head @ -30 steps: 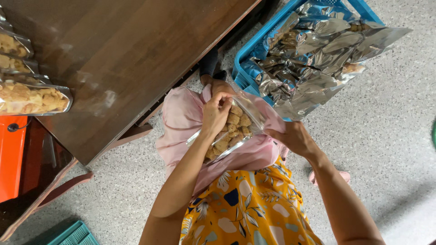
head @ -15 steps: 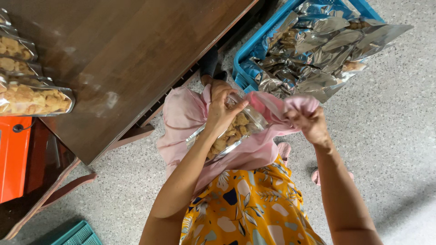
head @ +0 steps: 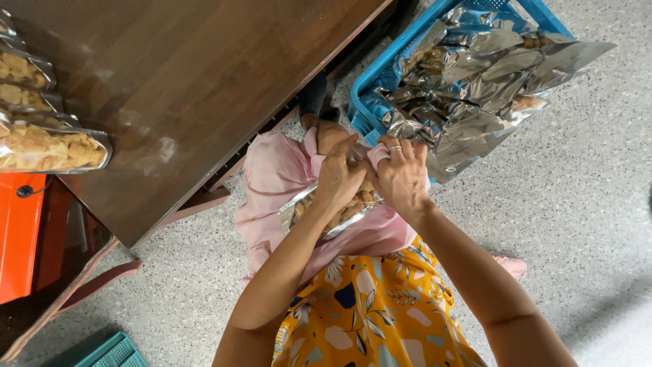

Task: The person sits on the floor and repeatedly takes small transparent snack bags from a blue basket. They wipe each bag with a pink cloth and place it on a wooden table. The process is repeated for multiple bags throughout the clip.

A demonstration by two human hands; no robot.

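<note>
On my lap lies a clear, silver-edged snack pouch [head: 303,206] filled with pale brown pieces, resting on a pink cloth [head: 272,177]. My left hand [head: 339,178] grips the pouch near its top. My right hand [head: 402,175], with a ring on one finger, is pressed beside it at the pouch's top and pinches a fold of the pink cloth. The two hands touch each other. The pouch's mouth is hidden under my fingers.
A blue crate [head: 367,92] of silver snack pouches [head: 475,75] stands on the speckled floor just beyond my hands. A dark wooden table [head: 204,81] at left carries filled pouches [head: 47,146]. An orange box [head: 17,238] and a teal crate [head: 112,353] sit lower left.
My right hand has moved left from beside the crate, bringing the pink cloth with it, and now meets the left hand on the pouch. The left hand stayed on the pouch.
</note>
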